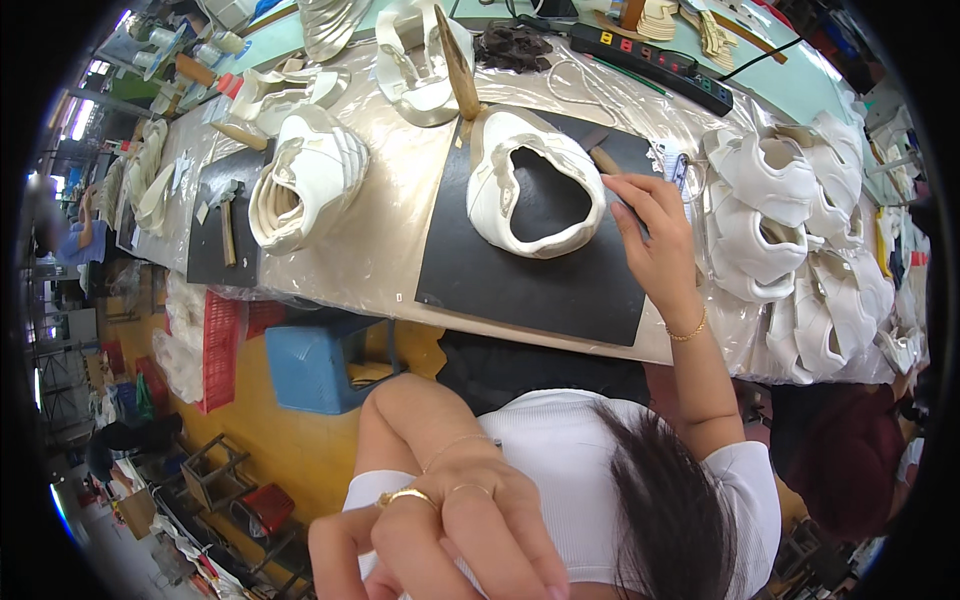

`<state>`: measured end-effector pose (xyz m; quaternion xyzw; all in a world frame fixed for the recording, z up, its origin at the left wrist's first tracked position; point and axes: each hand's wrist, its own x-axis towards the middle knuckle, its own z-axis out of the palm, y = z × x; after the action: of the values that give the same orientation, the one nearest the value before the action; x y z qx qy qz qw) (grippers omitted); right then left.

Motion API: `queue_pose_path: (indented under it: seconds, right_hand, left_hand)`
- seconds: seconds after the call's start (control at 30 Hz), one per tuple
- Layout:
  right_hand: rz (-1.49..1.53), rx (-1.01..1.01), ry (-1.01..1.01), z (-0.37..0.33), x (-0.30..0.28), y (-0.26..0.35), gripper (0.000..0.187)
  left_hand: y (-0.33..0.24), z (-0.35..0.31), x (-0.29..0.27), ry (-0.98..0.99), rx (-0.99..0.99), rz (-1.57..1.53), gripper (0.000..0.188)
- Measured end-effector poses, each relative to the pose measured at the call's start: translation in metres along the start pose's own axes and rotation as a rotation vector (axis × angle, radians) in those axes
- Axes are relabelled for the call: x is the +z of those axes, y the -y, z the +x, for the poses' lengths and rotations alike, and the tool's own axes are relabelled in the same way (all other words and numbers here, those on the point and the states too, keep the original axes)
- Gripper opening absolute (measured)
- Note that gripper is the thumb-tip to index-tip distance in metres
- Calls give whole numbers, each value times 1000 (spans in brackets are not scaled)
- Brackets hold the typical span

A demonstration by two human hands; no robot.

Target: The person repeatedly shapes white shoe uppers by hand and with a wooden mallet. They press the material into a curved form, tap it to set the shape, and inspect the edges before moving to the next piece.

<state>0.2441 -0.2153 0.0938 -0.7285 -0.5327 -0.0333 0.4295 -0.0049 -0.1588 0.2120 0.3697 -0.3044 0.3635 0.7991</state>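
Observation:
A white shoe upper (535, 185) lies on a black mat (530, 280) on the plastic-covered table (385, 230). My right hand (652, 238) rests at the upper's right edge, closed around a tool with a brown wooden handle (604, 160) that sticks up and to the left. A thin bracelet circles that wrist. My left hand (445, 535) is raised close to the camera at the bottom, away from the table, with rings on two fingers. Its fingers are curled and nothing shows in them.
A pile of white uppers (800, 240) fills the table's right end. More uppers (305, 180) and a second black mat with a hammer (226, 225) lie to the left. A wooden cone (458, 65) and a power strip (655, 62) sit behind. A blue stool (310, 365) stands below.

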Motion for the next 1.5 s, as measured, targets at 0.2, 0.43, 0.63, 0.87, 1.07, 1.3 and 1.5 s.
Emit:
queue_pose_path:
  seconds: [0.2, 0.43, 0.63, 0.87, 1.07, 1.3, 1.5]
  right_hand:
    - [152, -49, 235, -13, 9, -2, 36]
    - [240, 33, 301, 5, 13, 7, 45]
    - [441, 182, 331, 36, -4, 37, 51]
    - [436, 139, 274, 43, 5, 51, 51]
    - [442, 145, 259, 49, 2, 49, 51]
    - [404, 79, 282, 63, -1, 49, 50]
    - [435, 206, 295, 68, -15, 48, 50]
  left_hand:
    - [7, -4, 0, 74, 79, 10, 37]
    - [1, -6, 11, 26, 46, 12, 33]
    - [56, 31, 24, -106, 570, 77, 27]
    - [12, -5, 21, -35, 124, 39, 18]
    - [21, 9, 12, 32, 113, -16, 16]
    - [22, -5, 13, 20, 193, 58, 27]
    - [25, -38, -64, -759, -312, 371, 35]
